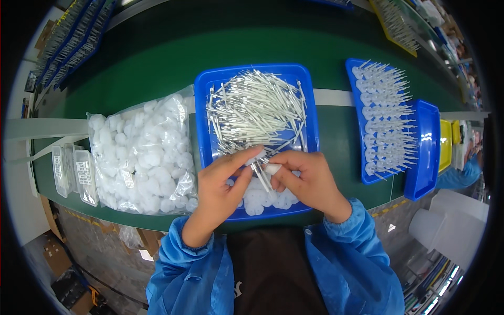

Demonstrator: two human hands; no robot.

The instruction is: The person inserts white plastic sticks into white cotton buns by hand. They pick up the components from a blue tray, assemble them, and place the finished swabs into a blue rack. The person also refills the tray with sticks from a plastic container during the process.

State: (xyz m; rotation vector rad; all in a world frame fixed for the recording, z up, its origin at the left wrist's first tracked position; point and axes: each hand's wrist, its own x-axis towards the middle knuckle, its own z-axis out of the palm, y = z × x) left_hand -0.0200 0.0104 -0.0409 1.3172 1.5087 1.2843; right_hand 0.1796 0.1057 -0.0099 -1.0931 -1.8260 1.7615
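In front of me, both hands meet over the near part of a blue tray (315, 121). My left hand (223, 181) pinches a small bundle of thin white rods (261, 176) with metallic ends; a white piece at its fingertips is partly hidden. Closed close beside it, my right hand (304, 178) has its fingertips at the rods' upper ends, and what it grips is hard to make out. White covering shows on its thumb tip. A large heap of similar rods (252, 107) fills the tray's far part. White lobed plastic pieces (262, 198) lie below my hands.
Left of the tray lies a clear bag (142, 155) of white plastic pieces, beside small clear boxes (84, 176). To the right, a blue tray (367, 176) holds rows of white pieces with rods, next to another blue tray (424, 152). A person's blue sleeve (462, 176) shows far right.
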